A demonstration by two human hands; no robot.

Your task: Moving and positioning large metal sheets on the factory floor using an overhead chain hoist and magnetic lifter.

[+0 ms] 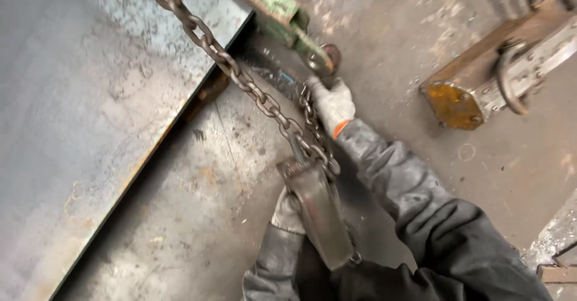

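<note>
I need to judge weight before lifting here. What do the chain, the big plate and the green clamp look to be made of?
Chain: steel, probably; dark, dull welded links, unpainted.
Plate: sheet steel by its grey mill scale, with rust along the edge.
Green clamp: likely cast or forged steel, its green paint chipped to bare metal.

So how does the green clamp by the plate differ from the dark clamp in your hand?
The green clamp has chipped green paint; the dark clamp is bare, grimy metal. The green clamp sits at the edge of the steel plate, while the dark clamp is off the plate, with the left hand against it. The right hand reaches to the ring end of the green clamp. Both hang on chain.
</note>
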